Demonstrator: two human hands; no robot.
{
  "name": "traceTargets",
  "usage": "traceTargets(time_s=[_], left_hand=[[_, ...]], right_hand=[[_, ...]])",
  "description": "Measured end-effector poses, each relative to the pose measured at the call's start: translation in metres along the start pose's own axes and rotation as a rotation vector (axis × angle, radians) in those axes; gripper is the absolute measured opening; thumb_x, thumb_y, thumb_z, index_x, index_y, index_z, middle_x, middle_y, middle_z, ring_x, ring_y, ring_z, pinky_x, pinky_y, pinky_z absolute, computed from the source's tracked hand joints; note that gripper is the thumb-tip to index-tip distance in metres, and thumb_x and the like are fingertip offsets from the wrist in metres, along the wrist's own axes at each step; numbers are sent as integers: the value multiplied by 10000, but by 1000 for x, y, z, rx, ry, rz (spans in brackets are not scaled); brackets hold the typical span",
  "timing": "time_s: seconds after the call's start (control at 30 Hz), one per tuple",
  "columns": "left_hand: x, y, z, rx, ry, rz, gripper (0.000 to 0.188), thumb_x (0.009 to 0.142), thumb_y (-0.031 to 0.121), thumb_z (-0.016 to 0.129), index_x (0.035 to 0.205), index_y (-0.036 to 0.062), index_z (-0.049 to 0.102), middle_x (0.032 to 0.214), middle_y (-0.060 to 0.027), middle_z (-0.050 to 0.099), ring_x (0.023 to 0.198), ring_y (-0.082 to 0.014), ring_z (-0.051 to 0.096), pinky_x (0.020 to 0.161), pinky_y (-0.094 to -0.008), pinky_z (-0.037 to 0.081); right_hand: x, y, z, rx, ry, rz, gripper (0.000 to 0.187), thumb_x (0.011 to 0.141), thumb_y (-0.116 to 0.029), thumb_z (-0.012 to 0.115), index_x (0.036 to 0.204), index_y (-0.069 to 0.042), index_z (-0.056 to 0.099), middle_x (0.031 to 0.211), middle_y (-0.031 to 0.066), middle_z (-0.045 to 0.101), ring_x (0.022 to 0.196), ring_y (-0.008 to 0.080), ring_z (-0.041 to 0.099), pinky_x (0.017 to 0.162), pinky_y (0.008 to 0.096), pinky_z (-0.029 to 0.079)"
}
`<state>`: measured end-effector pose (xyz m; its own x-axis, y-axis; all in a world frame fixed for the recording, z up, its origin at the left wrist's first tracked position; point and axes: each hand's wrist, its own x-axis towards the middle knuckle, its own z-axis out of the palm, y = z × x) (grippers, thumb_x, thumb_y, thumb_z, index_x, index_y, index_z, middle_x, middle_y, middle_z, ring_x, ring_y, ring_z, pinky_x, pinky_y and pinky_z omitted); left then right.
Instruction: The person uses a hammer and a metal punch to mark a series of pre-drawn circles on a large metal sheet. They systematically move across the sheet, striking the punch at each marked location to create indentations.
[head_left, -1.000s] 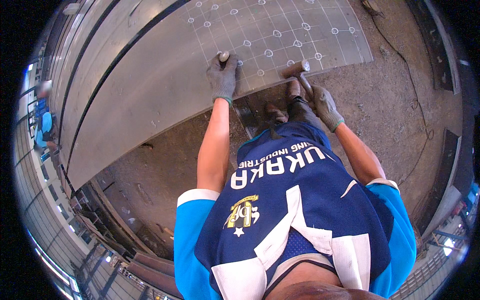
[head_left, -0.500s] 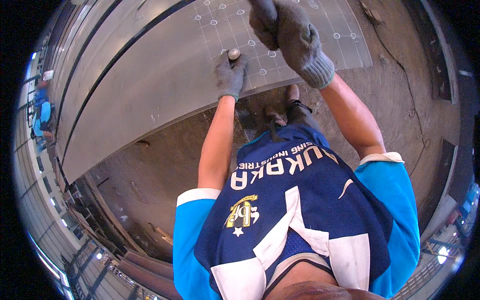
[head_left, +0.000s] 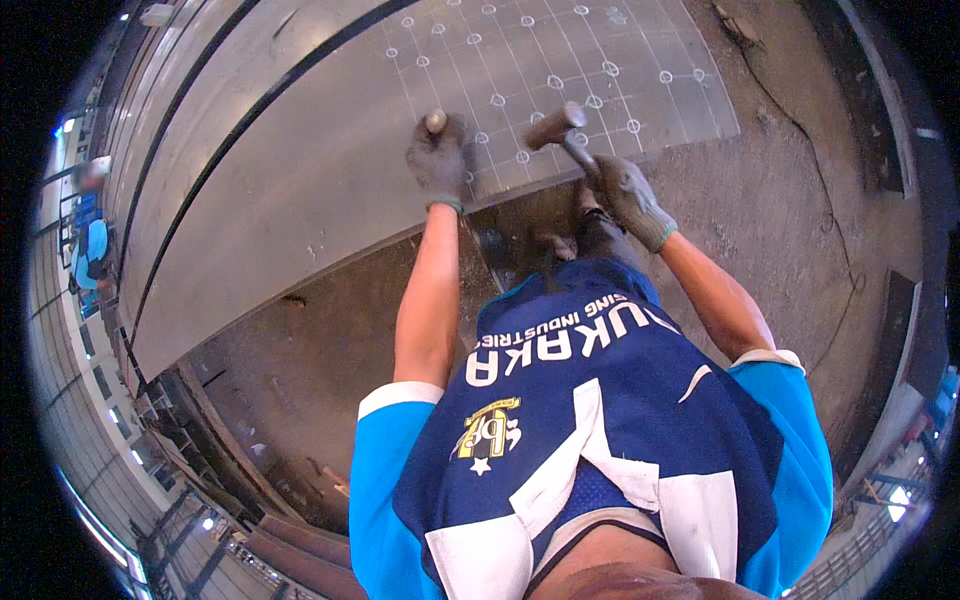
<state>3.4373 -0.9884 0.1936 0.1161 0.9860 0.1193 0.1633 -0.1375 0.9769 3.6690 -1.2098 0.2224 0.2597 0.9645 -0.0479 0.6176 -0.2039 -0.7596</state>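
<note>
My left hand [head_left: 437, 168], in a grey knitted glove, rests at the metal sheet [head_left: 330, 190] beside the left edge of the chalked grid. Its fingers close round a metal punch [head_left: 435, 121], of which only the rounded top shows. In my gloved right hand [head_left: 632, 197] is a hammer [head_left: 556, 126], held by its handle over the sheet's near edge. The hammer's head is off to the right of the punch, apart from it. White lines and small circles [head_left: 498, 101] cover the sheet's right part; the punch's tip is hidden.
More sheets or plates lie beyond a dark gap [head_left: 250, 105] at the far left. A cable [head_left: 800, 130] runs over the brown floor [head_left: 740, 210] at right. My feet are by the sheet's near edge. Another person [head_left: 90, 250] in blue is at the far left.
My right hand has come down and nearer to me, bringing the hammer's head into view. My left hand has shifted slightly left and nearer with the punch.
</note>
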Motion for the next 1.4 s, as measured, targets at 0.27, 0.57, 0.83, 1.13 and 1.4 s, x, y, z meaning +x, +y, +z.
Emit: traceTargets(time_s=[0.27,0.57,0.83,1.13,1.4], left_hand=[[21,38,44,-52,-118,-190,221,933,125,802,1100,19,704,906,-24,736,789,-99,682,694,-282,570],[33,41,69,-37,-200,-235,183,948,119,780,1067,11,692,915,-68,750,781,-149,732,692,-300,615],[37,49,67,89,-266,-166,174,943,125,782,1041,2,709,904,-59,756,787,-133,726,709,-283,607],[38,51,67,128,-267,-164,179,930,151,799,1033,21,730,896,-36,762,790,-112,715,704,-271,585],[44,31,63,248,-277,-123,227,908,196,809,1052,37,734,939,-50,764,799,-112,709,715,-298,570]], right_hand=[[-62,61,5,-29,-9,286,174,940,-191,660,937,-19,633,719,190,634,596,352,650,561,475,471],[-64,54,14,256,24,455,149,978,-179,579,964,-39,625,745,87,580,602,214,563,523,386,428],[-64,62,16,211,19,404,70,885,-27,643,952,-33,625,679,67,565,527,170,569,470,368,444],[-58,44,-2,234,-20,423,104,869,-40,671,966,-34,632,715,124,610,571,257,628,506,419,453],[-35,41,-16,-2,7,114,209,909,-142,632,1096,-51,659,970,242,701,956,477,661,791,543,491]])
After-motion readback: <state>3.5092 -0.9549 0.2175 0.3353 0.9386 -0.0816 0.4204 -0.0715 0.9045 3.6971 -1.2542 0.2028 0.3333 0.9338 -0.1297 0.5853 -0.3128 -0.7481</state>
